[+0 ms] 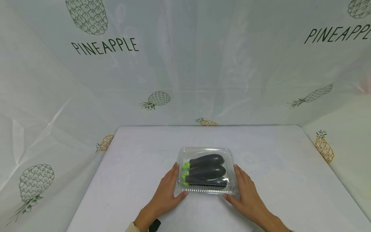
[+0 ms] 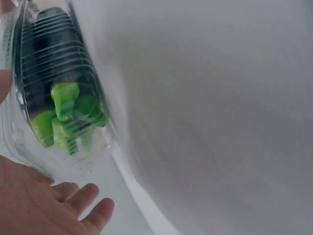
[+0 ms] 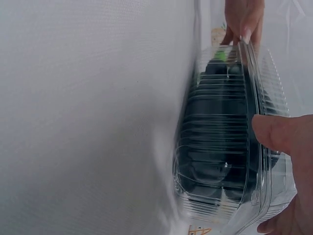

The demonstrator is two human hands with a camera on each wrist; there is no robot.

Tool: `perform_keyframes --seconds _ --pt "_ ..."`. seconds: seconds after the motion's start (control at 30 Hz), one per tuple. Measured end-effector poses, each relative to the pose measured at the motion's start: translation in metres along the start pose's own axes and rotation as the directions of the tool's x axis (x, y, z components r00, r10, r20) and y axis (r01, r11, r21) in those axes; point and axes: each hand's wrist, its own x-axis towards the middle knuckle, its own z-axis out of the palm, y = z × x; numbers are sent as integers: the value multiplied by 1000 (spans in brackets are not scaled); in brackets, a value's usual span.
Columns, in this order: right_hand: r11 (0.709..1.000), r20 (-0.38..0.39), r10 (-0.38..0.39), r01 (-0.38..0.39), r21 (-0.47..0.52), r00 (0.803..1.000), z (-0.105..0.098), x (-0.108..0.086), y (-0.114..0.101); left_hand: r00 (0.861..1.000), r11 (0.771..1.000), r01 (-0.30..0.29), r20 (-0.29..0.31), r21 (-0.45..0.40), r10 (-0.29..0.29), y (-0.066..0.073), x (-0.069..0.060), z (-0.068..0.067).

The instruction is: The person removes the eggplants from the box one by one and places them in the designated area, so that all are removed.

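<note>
gripping a clear lidded container [image 1: 205, 190] from both sides, the left hand [image 1: 166, 195] sits at its eight o'clock, the right hand [image 1: 250, 196] at its four. it lies toward five o'clock from the head view's centre, at the white table [image 1: 130, 167]. dark eggplants [image 1: 207, 172] fill it, green caps [image 1: 185, 165] toward nine.

The near edge and both near corners of my tabletop [image 1: 290, 180] are cut off in the head view, as are most of my left sleeve [image 1: 132, 228] and part of the black band [image 1: 155, 225] at that wrist. Ribs on the clear box [image 1: 204, 149] partly hide the eggplant [image 1: 203, 181] closest to that edge. In the right wrist view, most of my right fingers [image 3: 275, 133] are out of sight.
</note>
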Motion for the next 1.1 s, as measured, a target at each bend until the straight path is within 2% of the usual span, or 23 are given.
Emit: perform_keyframes --seconds 0.37,0.7,0.87,1.1 --pt "1000 -18 -9 9 10 1000 2 0 0 994 998 -28 -101 52 33 8 -4 8" --pt "999 -2 8 -8 48 1000 -1 1 -2 988 999 -15 -153 32 20 17 -4 9" --pt "999 -5 0 0 47 1000 -2 2 -2 988 999 -2 -155 32 7 18 -4 10" --pt "999 -9 -10 10 44 1000 -2 3 -2 991 1000 26 -135 -8 -27 20 -5 10"
